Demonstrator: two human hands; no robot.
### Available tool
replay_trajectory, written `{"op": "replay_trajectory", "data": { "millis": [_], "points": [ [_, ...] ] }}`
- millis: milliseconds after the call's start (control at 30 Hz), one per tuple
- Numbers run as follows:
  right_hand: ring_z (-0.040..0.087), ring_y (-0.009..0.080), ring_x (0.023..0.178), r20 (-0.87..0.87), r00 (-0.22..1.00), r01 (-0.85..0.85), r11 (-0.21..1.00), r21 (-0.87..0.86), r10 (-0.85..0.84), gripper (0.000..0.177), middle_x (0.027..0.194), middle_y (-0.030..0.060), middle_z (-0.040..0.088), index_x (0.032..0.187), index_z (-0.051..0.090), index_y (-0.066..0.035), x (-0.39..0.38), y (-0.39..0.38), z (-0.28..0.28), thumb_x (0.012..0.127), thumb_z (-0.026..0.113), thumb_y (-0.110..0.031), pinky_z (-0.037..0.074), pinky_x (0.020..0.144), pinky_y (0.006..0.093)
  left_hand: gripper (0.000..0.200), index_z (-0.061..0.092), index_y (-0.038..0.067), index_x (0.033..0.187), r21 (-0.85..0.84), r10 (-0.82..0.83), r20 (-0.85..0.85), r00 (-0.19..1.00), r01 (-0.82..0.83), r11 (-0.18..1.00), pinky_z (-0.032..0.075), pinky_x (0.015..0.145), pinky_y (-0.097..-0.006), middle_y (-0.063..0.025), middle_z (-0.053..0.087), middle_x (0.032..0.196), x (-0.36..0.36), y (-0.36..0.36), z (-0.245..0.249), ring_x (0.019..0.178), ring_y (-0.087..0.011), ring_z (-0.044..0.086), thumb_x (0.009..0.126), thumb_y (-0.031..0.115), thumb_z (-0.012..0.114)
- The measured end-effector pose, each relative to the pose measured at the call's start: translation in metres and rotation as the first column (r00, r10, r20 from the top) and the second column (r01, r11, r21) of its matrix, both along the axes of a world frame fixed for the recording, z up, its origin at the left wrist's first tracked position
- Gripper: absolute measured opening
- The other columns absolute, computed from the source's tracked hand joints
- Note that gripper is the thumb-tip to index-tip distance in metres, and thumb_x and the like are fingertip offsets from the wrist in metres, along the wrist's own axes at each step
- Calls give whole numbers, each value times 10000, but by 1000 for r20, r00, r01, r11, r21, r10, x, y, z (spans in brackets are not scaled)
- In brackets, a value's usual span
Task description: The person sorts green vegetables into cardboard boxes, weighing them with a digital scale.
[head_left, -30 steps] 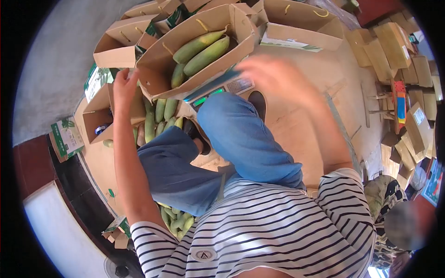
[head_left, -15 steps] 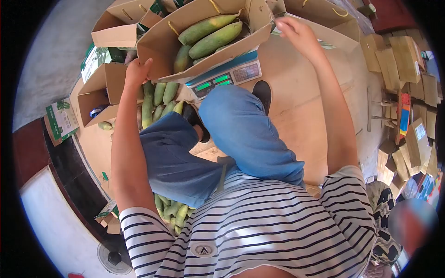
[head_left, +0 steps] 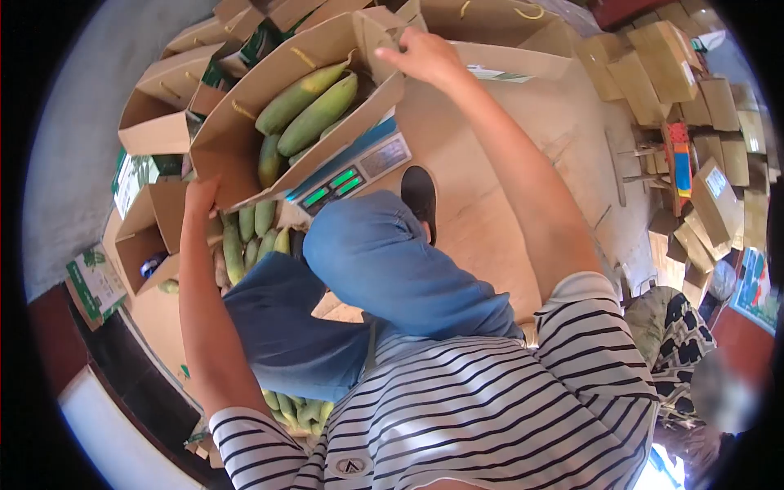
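The right hand has joined the left hand, both clasping the mango box, probably to lift it off the scale

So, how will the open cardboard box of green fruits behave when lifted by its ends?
Probably heavy for its size: the cardboard box holds several large green fruits. Its thin walls and loose flaps may flex, so the left hand at one corner and the right hand on the far flap seem sensible. Tilted, the fruits would likely slide or roll.
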State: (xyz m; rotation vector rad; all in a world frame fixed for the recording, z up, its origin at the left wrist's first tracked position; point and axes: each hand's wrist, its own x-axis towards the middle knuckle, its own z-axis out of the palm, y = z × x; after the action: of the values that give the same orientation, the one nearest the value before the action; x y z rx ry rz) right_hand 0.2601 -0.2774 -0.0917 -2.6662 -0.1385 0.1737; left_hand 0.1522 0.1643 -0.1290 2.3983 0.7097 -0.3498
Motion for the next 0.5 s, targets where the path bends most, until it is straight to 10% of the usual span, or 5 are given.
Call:
{"op": "replay_trajectory", "data": {
  "millis": [200, 500],
  "points": [
    [566, 320, 1047, -352, 936, -70, 988, -137, 18, 397, 1122, 187, 587, 1021, 650, -31, 28, 11, 3, 725, 500, -250, 441, 881, 389, 386, 577, -19, 663, 40, 64, -163, 985, -58, 998, 365, 305, -332, -103, 527, 487, 11, 6, -9, 349, -202, 497, 799, 342, 565],
    [606, 341, 890, -113, 992, -54, 998, -41, 49, 351, 923, 197, 629, 885, 658, -28, -50, -68, -22, 803, 496, -328, 470, 763, 432, 290, 596, -35, 686, -27, -225, 93, 970, 228, 973, 390, 367, -322, -112, 538, 516, 21, -55, 42, 400, -185, 519, 756, 242, 550]
  ]
}}
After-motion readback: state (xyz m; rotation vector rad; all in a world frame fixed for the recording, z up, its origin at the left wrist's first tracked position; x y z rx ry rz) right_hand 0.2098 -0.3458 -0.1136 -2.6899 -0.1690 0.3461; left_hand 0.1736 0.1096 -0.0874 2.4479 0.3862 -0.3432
